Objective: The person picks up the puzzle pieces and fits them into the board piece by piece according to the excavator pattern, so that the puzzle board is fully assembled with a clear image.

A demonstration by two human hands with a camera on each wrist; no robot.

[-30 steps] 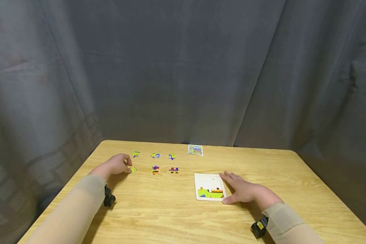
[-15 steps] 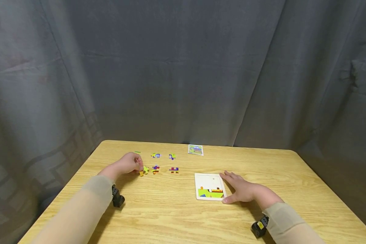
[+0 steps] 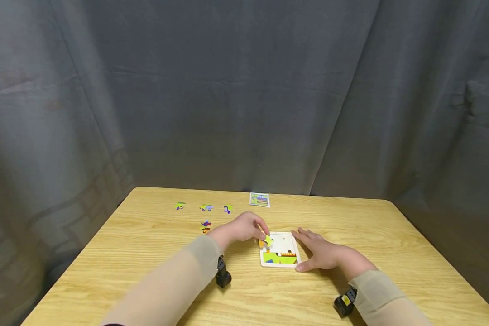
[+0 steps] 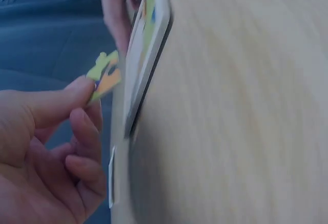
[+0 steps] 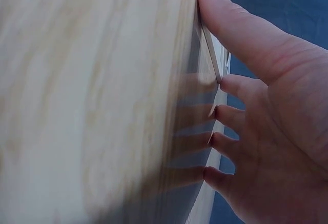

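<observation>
My left hand (image 3: pixel 244 228) pinches a yellow-green and orange puzzle piece (image 3: pixel 266 242) between thumb and fingers, just over the left edge of the white puzzle tray (image 3: pixel 280 237). The left wrist view shows the same piece (image 4: pixel 105 78) held beside the tray's edge (image 4: pixel 148 55). My right hand (image 3: pixel 319 251) rests flat on the table with straight fingers against the tray's right edge, thumb (image 5: pixel 236 29) along its side. Green, orange and blue pieces fill the tray's bottom row.
Loose pieces lie on the wooden table (image 3: pixel 244 290): three in a far row (image 3: pixel 205 207) and one (image 3: pixel 205 226) nearer. A small picture card (image 3: pixel 259 199) sits at the far edge. Grey curtain hangs behind the table.
My left hand picked up a yellow-green piece at the left and carried it rightward to the tray's left edge. The right hand stayed at the tray.
</observation>
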